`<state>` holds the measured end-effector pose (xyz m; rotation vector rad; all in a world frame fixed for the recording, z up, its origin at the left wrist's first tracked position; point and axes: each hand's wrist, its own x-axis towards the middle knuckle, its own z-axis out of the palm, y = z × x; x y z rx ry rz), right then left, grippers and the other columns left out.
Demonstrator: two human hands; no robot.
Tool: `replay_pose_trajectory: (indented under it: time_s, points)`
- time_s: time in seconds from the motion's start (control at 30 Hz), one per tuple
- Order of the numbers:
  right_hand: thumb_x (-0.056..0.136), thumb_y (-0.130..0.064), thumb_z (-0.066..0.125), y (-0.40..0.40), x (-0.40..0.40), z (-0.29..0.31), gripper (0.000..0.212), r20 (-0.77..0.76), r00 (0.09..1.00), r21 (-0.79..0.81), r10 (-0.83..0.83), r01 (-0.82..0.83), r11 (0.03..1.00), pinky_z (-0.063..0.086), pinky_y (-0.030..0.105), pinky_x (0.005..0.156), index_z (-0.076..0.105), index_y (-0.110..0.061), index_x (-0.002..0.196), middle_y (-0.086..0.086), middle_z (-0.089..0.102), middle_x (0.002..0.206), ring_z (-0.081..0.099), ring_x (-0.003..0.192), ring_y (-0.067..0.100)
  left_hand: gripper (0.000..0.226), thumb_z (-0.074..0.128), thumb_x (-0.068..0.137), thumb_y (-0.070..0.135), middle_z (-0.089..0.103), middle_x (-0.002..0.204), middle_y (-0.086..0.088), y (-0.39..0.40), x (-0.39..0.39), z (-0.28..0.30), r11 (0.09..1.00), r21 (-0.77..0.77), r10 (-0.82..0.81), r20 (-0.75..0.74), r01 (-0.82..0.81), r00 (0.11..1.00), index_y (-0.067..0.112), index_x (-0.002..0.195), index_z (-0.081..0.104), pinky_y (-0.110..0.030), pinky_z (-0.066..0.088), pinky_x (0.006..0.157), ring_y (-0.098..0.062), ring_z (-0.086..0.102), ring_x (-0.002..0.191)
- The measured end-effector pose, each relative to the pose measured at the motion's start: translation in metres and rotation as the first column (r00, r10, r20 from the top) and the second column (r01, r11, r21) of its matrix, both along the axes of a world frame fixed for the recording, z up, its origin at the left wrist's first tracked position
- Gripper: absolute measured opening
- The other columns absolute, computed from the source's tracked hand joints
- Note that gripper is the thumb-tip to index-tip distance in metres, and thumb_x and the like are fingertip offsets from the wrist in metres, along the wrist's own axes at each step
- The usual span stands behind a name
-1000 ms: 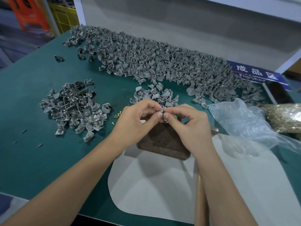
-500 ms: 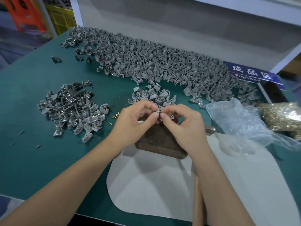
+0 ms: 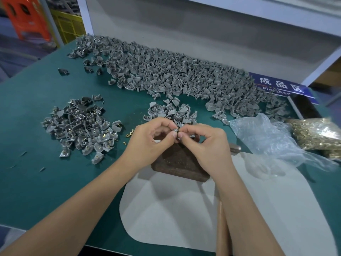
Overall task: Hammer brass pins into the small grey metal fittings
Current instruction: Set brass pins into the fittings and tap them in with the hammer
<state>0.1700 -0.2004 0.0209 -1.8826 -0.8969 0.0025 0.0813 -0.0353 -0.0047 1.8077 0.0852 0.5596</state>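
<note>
Grey fitting [image 3: 176, 130] between two hands [image 3: 147, 143] [image 3: 206, 145]

A blue sign [image 3: 282, 86] lies flat on the green table [image 3: 36, 111] at about two o'clock, beside the grey fittings. It shows three white Chinese characters, 成品区. Beneath them is smaller white English lettering, partly covered, which appears to read "Finished".

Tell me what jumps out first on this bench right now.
The long heap of grey fittings along the back wall. Then both hands, left hand and right hand, pinching one small fitting above the dark block. A bag of brass pins sits far right.
</note>
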Motion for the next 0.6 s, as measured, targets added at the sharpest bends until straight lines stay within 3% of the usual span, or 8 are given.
replay_pose_trajectory:
  time_s: [0.17, 0.27, 0.33, 0.43, 0.5, 0.57, 0.6]
  points:
    - [0.089, -0.011, 0.081, 0.0, -0.003, 0.005, 0.011, -0.025, 1.0, -0.004, -0.017, 0.017, 1.0, 0.048, 0.032, 0.067, 0.083, -0.022, 0.09, -0.009, 0.075, 0.081, 0.059, 0.073, 0.014, 0.014, 0.072, 0.093, 0.013, 0.078, 0.097, 0.005, -0.002, -0.001, 0.001, 0.999, -0.047, 0.027, -0.015, -0.027, 1.0, 0.023, 0.102, 0.068, -0.04, 0.061, 0.088, -0.012, 0.074, 0.095]
    - [0.092, -0.022, 0.079, -0.008, -0.008, 0.017, 0.019, -0.107, 0.993, 0.01, -0.043, 0.044, 0.999, 0.049, 0.026, 0.072, 0.081, -0.029, 0.11, -0.011, 0.076, 0.089, 0.064, 0.079, 0.008, 0.011, 0.072, 0.091, 0.026, 0.078, 0.099, 0.011, -0.005, -0.001, 0.003, 0.998, -0.06, 0.024, 0.016, -0.023, 1.0, 0.03, 0.1, 0.068, -0.034, 0.06, 0.089, -0.009, 0.074, 0.099]
    - [0.099, -0.037, 0.068, -0.021, -0.017, 0.023, 0.02, -0.195, 0.976, 0.044, -0.101, 0.112, 0.993, 0.052, 0.023, 0.07, 0.075, -0.038, 0.118, -0.011, 0.076, 0.098, 0.066, 0.081, 0.005, 0.01, 0.07, 0.091, 0.03, 0.076, 0.099, 0.011, -0.007, -0.002, 0.005, 0.999, -0.034, 0.0, 0.035, 0.002, 0.999, 0.035, 0.099, 0.067, -0.024, 0.056, 0.089, -0.012, 0.074, 0.098]
    - [0.103, -0.042, 0.06, -0.046, -0.04, 0.019, 0.018, -0.151, 0.946, 0.007, -0.286, 0.29, 0.957, 0.052, 0.015, 0.071, 0.072, -0.042, 0.116, -0.024, 0.073, 0.103, 0.068, 0.092, 0.001, 0.01, 0.074, 0.091, 0.018, 0.071, 0.098, 0.01, -0.009, -0.002, 0.003, 0.991, 0.129, -0.033, 0.053, 0.026, 0.998, 0.025, 0.097, 0.071, -0.02, 0.05, 0.088, -0.016, 0.069, 0.096]
    - [0.101, -0.04, 0.062, -0.06, -0.053, 0.012, 0.02, -0.135, 0.894, -0.096, -0.427, 0.417, 0.904, 0.054, 0.024, 0.075, 0.07, -0.041, 0.12, -0.025, 0.069, 0.104, 0.065, 0.091, 0.002, 0.01, 0.077, 0.088, 0.014, 0.064, 0.098, 0.01, -0.009, -0.001, 0.002, 0.973, 0.232, -0.018, 0.053, 0.005, 0.998, 0.022, 0.093, 0.073, -0.017, 0.046, 0.088, -0.015, 0.064, 0.097]
    - [0.096, -0.045, 0.06, -0.071, -0.063, 0.006, 0.036, -0.082, 0.838, -0.304, -0.54, 0.495, 0.814, 0.055, 0.041, 0.083, 0.063, -0.038, 0.131, -0.018, 0.062, 0.11, 0.063, 0.095, 0.011, 0.011, 0.079, 0.086, 0.016, 0.059, 0.096, 0.012, -0.007, -0.002, 0.004, 0.97, 0.243, -0.012, 0.021, 0.006, 1.0, 0.025, 0.089, 0.073, -0.015, 0.042, 0.088, -0.014, 0.06, 0.099]
    - [0.095, -0.047, 0.06, -0.074, -0.067, 0.005, 0.043, -0.04, 0.823, -0.429, -0.566, 0.497, 0.754, 0.053, 0.042, 0.085, 0.057, -0.037, 0.137, -0.012, 0.057, 0.114, 0.063, 0.1, 0.018, 0.01, 0.078, 0.085, 0.019, 0.059, 0.095, 0.013, -0.005, -0.002, 0.005, 0.968, 0.251, -0.018, -0.001, 0.017, 1.0, 0.027, 0.087, 0.072, -0.014, 0.04, 0.088, -0.014, 0.058, 0.101]
